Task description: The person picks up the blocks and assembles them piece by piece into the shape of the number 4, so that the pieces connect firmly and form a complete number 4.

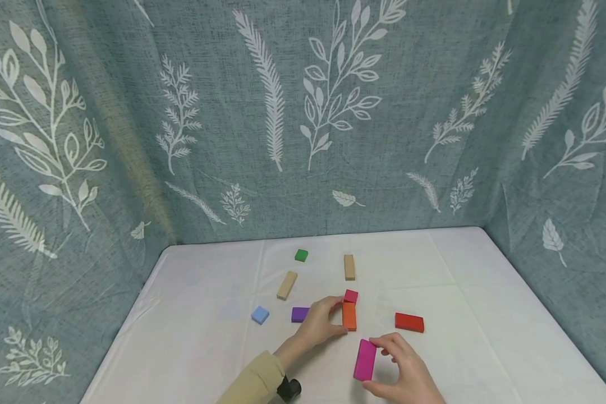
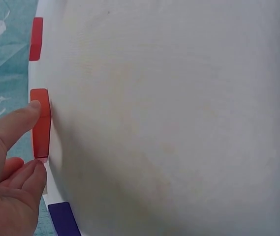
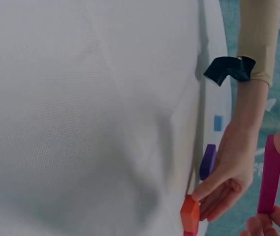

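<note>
An orange block (image 1: 349, 316) lies on the white tabletop with a small pink cube (image 1: 350, 295) against its far end. My left hand (image 1: 319, 322) holds the orange block from the left, thumb at its near end and fingertips by the cube. In the left wrist view the thumb touches the orange block (image 2: 41, 128). My right hand (image 1: 404, 367) pinches a magenta block (image 1: 365, 359) by its two ends, nearer the front of the table. The right wrist view shows that magenta block (image 3: 270, 174) between thumb and fingers.
A purple block (image 1: 299, 315), partly behind the left hand, and a blue cube (image 1: 260, 315) lie to the left. A red block (image 1: 409, 322) is on the right. Farther back are two wooden blocks (image 1: 287, 285) and a green cube (image 1: 301, 255). Patterned curtain (image 1: 293, 112) surrounds the table.
</note>
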`<action>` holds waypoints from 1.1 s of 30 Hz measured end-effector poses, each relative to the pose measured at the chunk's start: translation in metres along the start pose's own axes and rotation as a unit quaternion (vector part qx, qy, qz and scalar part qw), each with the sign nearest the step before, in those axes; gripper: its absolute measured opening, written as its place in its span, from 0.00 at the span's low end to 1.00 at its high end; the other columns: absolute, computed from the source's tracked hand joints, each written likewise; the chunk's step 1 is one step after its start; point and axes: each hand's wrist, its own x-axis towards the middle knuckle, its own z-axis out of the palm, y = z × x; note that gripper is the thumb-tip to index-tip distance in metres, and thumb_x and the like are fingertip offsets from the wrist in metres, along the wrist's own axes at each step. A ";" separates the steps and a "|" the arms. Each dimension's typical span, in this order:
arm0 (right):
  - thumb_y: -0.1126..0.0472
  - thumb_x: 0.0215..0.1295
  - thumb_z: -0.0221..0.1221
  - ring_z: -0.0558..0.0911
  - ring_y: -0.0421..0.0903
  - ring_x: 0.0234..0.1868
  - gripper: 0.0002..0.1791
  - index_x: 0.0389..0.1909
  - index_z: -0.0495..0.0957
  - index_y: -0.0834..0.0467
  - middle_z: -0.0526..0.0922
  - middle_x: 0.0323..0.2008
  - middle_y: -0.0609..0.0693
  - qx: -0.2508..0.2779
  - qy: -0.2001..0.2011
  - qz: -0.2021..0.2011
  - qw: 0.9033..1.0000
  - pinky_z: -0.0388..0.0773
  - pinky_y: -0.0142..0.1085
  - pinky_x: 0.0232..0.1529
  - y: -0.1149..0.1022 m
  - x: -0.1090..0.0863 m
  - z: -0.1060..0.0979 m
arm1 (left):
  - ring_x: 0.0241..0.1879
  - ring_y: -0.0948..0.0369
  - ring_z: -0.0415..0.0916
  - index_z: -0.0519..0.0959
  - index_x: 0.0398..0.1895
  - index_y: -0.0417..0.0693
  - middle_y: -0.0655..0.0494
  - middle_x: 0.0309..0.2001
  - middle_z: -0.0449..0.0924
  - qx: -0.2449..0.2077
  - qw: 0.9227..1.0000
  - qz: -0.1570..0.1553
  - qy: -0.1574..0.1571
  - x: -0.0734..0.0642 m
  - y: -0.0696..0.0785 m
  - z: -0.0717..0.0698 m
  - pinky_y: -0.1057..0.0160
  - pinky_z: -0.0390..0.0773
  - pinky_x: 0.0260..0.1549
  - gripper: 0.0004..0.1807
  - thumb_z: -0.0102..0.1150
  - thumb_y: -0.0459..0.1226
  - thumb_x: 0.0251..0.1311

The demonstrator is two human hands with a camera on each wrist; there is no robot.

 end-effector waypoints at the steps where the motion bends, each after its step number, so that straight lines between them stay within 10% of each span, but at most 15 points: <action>1: 0.49 0.42 0.74 0.75 0.44 0.42 0.34 0.52 0.75 0.53 0.74 0.45 0.42 -0.001 0.002 -0.003 1.000 0.78 0.31 0.38 0.000 0.000 0.000 | 0.59 0.51 0.73 0.71 0.60 0.37 0.44 0.58 0.76 0.000 1.000 -0.003 -0.001 0.000 0.000 0.000 0.55 0.73 0.59 0.36 0.73 0.34 0.44; 33: 0.51 0.39 0.76 0.75 0.41 0.39 0.32 0.49 0.77 0.52 0.75 0.43 0.41 0.003 0.036 -0.052 0.998 0.75 0.29 0.31 0.011 -0.007 0.005 | 0.56 0.51 0.77 0.70 0.60 0.31 0.39 0.57 0.76 -0.056 0.998 -0.018 0.017 -0.002 0.006 0.016 0.61 0.78 0.53 0.36 0.73 0.32 0.44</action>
